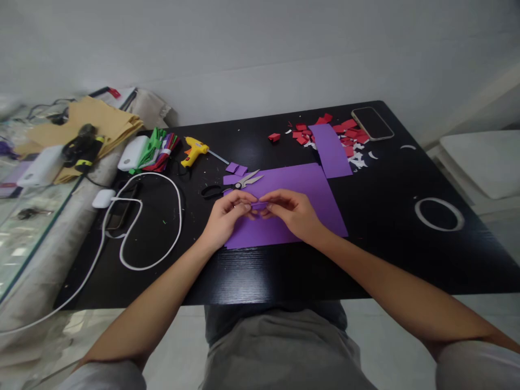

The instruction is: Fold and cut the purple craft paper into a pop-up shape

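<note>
My left hand (pixel 227 215) and my right hand (pixel 290 211) meet over a large purple paper sheet (pixel 303 187) on the black table (pixel 260 271). Both pinch a small folded purple paper piece (pixel 259 205) between their fingertips, left hand on its left end, right hand on its right end. Scissors (pixel 233 185) with black handles lie open just beyond my left hand. Two small purple squares (pixel 236 169) sit behind the scissors. A purple strip (pixel 331 149) lies at the sheet's far right corner.
A yellow glue gun (pixel 194 150) and a bundle of colored paper (pixel 159 150) lie far left. Red paper scraps (pixel 345 132) and a phone (pixel 372 123) lie far right. A white cable (pixel 154 216) loops at left; a white ring (pixel 439 214) at right.
</note>
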{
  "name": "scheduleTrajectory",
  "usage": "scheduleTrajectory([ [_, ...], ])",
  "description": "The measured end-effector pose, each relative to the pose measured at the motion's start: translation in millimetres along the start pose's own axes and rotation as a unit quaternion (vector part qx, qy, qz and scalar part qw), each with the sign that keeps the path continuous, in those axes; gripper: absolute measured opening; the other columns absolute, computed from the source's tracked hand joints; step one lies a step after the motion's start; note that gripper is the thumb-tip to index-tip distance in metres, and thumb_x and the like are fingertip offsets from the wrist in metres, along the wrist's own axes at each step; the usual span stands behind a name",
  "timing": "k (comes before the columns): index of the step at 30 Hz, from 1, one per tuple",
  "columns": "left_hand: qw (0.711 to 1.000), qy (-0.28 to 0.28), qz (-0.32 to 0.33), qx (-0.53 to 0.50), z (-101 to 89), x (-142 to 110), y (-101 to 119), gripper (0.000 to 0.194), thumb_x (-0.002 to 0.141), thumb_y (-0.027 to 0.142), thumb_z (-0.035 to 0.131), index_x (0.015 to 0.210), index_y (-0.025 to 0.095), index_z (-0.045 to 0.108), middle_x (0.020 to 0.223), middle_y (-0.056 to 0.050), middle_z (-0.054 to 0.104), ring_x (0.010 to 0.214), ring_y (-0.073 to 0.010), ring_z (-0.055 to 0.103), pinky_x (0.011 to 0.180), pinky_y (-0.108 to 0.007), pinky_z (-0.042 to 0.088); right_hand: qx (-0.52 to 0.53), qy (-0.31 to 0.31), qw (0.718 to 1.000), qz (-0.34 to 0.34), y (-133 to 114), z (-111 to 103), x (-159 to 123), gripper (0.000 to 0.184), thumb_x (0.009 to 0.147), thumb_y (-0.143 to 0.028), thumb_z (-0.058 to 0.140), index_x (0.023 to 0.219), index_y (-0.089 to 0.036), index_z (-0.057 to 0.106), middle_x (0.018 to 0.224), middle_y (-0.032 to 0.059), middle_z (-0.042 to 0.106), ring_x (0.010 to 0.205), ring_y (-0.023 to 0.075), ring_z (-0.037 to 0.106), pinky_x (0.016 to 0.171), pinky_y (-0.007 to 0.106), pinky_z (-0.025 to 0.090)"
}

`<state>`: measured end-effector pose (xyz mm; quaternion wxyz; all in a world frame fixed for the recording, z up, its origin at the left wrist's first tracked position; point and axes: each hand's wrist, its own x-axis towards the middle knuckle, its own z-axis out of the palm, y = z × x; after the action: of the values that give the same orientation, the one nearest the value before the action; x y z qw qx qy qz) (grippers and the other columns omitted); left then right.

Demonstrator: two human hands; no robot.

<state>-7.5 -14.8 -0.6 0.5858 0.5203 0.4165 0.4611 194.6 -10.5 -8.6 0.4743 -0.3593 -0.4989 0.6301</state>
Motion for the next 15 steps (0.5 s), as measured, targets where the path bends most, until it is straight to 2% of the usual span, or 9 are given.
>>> scheduleTrajectory([
  [4,1.0,-0.001,0.007,0.011,0.2,-1.5,0.0,0.015,0.087,0.028,0.076,0.097,0.016,0.077,0.084,-0.003,0.076,0.071,-0.0163,0.073,0.074,-0.028,0.057,-0.009,0.005,1.0,0.003,2.0,-0.2,0.5,0.016,0.078,-0.029,0.085,0.092,-0.022,0.08,0.088,0.0021,0.081,0.079,0.0186,0.079,0.085,0.039,0.067],
  [9,0.998,0.021,0.022,0.06,8.6,-4.1,4.5,0.016,0.085,0.03,0.081,0.092,0.016,0.076,0.072,-0.001,0.073,0.066,-0.0148,0.071,0.068,-0.026,0.055,-0.011,0.023,1.0,0.003,3.3,1.5,1.3,0.016,0.073,-0.024,0.086,0.086,-0.021,0.078,0.078,0.0006,0.079,0.074,0.0186,0.078,0.082,0.038,0.067],
  [15,0.999,0.023,0.022,0.044,11.7,-3.8,2.7,0.018,0.081,0.027,0.083,0.09,0.016,0.073,0.072,0.0,0.073,0.064,-0.0136,0.071,0.068,-0.026,0.056,-0.003,0.034,0.999,0.007,1.1,3.5,-0.2,0.011,0.076,-0.02,0.079,0.086,-0.021,0.077,0.083,0.0006,0.08,0.076,0.0181,0.079,0.086,0.038,0.067],
])
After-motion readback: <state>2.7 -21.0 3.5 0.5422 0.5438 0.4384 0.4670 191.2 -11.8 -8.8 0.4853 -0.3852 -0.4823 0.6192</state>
